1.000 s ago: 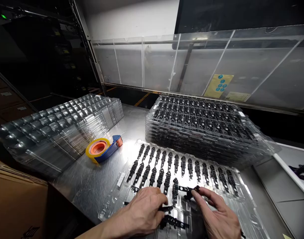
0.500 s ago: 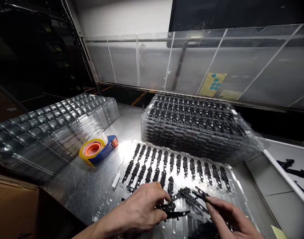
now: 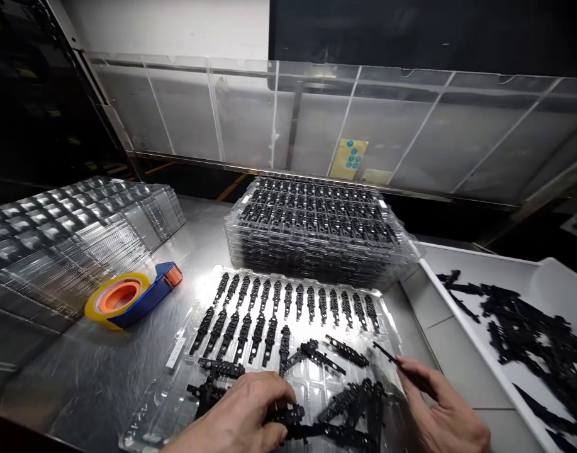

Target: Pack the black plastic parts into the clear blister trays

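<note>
A clear plastic tray lies in front of me on the metal bench, its far rows filled with small black plastic parts. Loose black parts lie scattered over its near half. My left hand rests low on the tray, fingers curled and pinching a black part. My right hand is at the tray's right edge, thumb and fingers pinching a thin black part that points up and left.
A stack of filled trays stands behind the working tray. Empty clear trays are piled at left, beside a yellow tape dispenser. A white bin with several loose black parts sits at right. A clear acrylic screen closes off the back.
My view has swung right, bringing the white bin into sight. My right hand has moved right to the tray's edge with a thin part. More loose parts lie on the tray's near half.
</note>
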Available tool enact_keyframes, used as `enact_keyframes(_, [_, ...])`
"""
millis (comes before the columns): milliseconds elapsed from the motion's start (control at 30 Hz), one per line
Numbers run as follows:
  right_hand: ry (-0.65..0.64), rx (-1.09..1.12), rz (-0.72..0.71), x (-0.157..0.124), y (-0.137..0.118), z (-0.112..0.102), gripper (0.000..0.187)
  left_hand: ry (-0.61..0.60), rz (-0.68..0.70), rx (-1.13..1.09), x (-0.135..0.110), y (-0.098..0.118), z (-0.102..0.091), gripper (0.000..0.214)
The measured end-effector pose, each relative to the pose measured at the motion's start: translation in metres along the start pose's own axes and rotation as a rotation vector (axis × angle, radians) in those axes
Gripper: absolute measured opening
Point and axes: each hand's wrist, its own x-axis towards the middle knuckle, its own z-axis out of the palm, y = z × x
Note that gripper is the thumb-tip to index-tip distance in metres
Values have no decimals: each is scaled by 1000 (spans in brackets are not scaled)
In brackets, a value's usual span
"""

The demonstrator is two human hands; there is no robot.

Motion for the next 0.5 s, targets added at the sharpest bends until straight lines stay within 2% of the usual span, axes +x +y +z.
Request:
enact_keyframes(67, [24, -93, -92, 2, 8, 1, 29, -8, -19, 1, -1, 4, -1, 41])
enact_keyframes(167, [-68, -261, -318, 8, 30, 4, 27, -55, -49, -45, -2, 11, -6, 37])
enact_keyframes(267, [-135, -435, -602, 13, 50, 7, 32, -24, -39, -210, 4, 25, -13, 32])
enact_keyframes(333, [-130, -498, -682, 13, 55, 7, 35, 17, 9, -358, 13, 37, -14, 31])
enact_keyframes(400, [-124, -483, -639, 11, 49, 3, 36, 15, 45, -517, 28, 50, -12, 29])
enact_keyframes(433, [-118, -440, -573, 9, 43, 0, 35, 1, 55, -596, 37, 55, -9, 29])
enact_keyframes(500, [-117, -284, -297, 3, 27, -10, 32, -41, 74, -749, 57, 63, 2, 32])
